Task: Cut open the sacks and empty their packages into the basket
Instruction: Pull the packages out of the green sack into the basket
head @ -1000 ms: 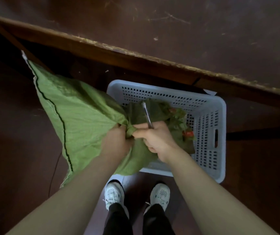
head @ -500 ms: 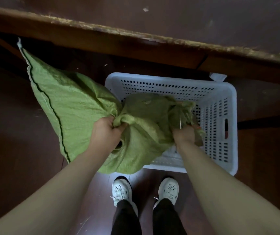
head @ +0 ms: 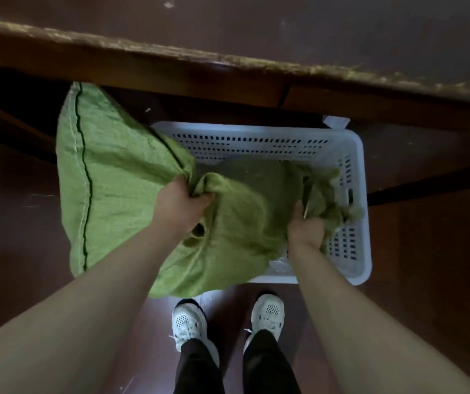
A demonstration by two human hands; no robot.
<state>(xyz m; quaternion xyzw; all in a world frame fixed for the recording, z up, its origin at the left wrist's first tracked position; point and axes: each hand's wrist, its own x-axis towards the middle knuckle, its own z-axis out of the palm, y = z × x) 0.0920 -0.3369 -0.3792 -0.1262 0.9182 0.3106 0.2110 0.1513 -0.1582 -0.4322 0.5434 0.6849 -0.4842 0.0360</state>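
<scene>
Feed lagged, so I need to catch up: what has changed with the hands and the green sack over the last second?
The right hand moved away from the left hand and went right along the green sack. It now grips the sack's bunched end over the basket, with the slim tool at the same fist. The sack's middle now spreads across the basket. Unchanged: left hand grips bunched fabric; basket on the floor.

Footwear: a pair of white lace-up sneakers (head: 189,325) with perforated toe panels. Legwear: black full-length trousers (head: 199,368) covering the shoe tops. Both forearms (head: 85,308) are bare to the frame edge.
</scene>
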